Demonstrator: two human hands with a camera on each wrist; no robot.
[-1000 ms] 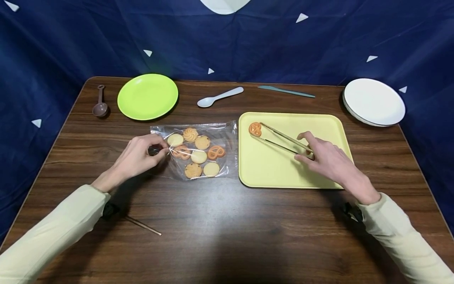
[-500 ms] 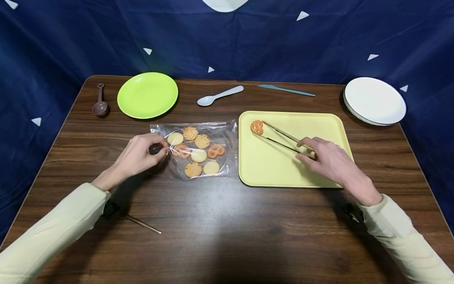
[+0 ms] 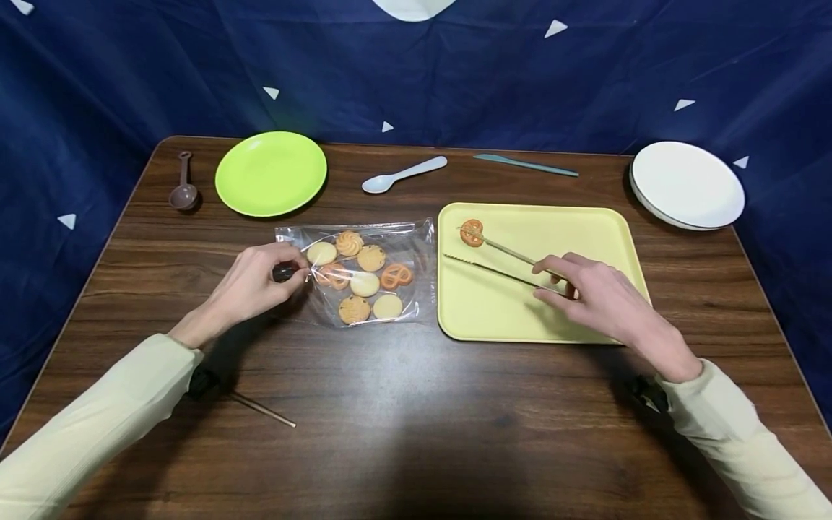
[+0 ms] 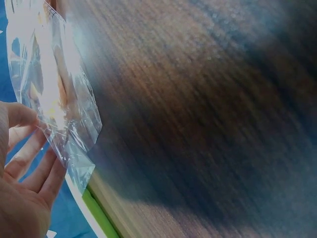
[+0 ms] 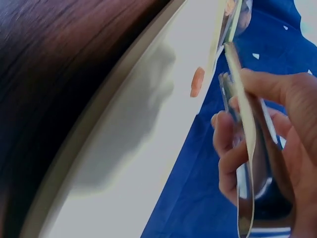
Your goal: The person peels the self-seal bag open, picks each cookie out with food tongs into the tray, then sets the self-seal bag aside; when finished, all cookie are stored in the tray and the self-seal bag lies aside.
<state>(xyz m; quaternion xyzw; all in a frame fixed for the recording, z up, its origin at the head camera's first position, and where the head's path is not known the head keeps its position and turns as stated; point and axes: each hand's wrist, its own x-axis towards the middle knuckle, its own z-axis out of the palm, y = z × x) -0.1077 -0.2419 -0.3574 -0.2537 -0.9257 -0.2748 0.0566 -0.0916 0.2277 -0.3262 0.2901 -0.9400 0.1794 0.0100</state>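
Note:
In the head view my left hand [image 3: 253, 285] pinches the left edge of a clear plastic bag [image 3: 419, 249], thumb against fingers. Several cookies [image 3: 387, 308], round ones and pretzel shapes, lie inside the bag. My right hand [image 3: 601, 296] grips a pair of metal tongs [image 3: 503, 274] over the yellow tray [image 3: 507, 321]. A single pretzel-shaped cookie [image 3: 471, 233] lies near the tray's upper left corner. One tong arm crosses over this cookie, and the other arm passes below it, spread apart. The right wrist view shows the tongs [image 5: 250, 134] raised above the tray, separate from the cookie [image 5: 197, 82].
Along the back of the table stand a brown measuring spoon [image 3: 184, 195], a green plate [image 3: 271, 173], a pale blue spoon [image 3: 403, 175], a teal knife [image 3: 526, 165] and stacked white plates [image 3: 687, 184]. A thin brown stick [image 3: 263, 409] is near my left forearm.
The tong tips flanked the pretzel cookie earlier; they have now shifted left and toward me, off its sides. The cookie moved slightly right. My left hand kept its place on the bag.

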